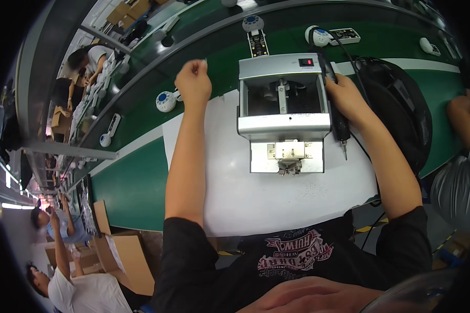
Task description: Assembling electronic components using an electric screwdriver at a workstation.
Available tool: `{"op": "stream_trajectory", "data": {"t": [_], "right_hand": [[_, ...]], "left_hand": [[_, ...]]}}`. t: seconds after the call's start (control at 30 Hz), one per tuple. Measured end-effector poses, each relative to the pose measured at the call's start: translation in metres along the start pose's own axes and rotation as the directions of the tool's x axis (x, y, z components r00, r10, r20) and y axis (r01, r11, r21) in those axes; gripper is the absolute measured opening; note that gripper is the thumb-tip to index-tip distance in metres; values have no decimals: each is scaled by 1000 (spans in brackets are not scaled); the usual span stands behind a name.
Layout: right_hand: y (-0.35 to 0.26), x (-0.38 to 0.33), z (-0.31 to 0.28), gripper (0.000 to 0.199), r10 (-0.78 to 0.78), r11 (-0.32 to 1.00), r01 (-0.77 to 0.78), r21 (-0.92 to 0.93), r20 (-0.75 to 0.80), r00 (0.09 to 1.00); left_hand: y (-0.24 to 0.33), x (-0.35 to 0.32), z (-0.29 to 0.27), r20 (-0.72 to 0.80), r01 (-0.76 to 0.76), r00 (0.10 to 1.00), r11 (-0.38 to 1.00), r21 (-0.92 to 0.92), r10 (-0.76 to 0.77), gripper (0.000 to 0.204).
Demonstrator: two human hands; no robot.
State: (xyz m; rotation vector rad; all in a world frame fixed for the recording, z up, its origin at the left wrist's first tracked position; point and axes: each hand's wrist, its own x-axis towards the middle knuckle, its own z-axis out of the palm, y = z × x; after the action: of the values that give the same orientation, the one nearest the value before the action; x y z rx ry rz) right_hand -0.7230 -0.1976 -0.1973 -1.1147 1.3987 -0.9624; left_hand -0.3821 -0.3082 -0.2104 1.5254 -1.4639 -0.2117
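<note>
White mat (pixel 277 203) on the table, bare nearest us. Beyond it, the right hand (pixel 344 96) grips a black electric screwdriver (pixel 335 112) beside the silver screw feeder (pixel 284 112); stiff, probably weighty, best gripped mid-barrel. Farther out, the left hand (pixel 193 82) is raised and pinched shut; I cannot tell on what.

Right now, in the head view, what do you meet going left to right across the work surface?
White remote-shaped part → round white part with blue centre → left hand → grey metal machine → right hand holding electric screwdriver → black fan.
</note>
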Motion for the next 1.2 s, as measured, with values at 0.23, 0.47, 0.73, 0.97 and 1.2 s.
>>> {"op": "stream_trajectory", "data": {"t": [0.23,0.47,0.73,0.97,1.2], "right_hand": [[-6,-1,-6,51,34,997,-33,-74,3,999],[6,7,-8,44,64,997,-65,34,49,997],[5,8,-6,46,55,996,-55,66,9,998],[4,7,3,47,73,995,-74,68,21,997],[-5,-25,-46,61,-206,758,152,634,13,978]], "left_hand": [[1,49,43,415,42,907,968,-246,66,27],[-13,65,106,87,-18,996,991,135,6,55],[15,57,87,370,120,902,952,281,-223,71],[0,18,-56,193,243,970,565,-788,-148,42],[-14,-99,-102,635,623,743,-129,-772,-210,35]]}}
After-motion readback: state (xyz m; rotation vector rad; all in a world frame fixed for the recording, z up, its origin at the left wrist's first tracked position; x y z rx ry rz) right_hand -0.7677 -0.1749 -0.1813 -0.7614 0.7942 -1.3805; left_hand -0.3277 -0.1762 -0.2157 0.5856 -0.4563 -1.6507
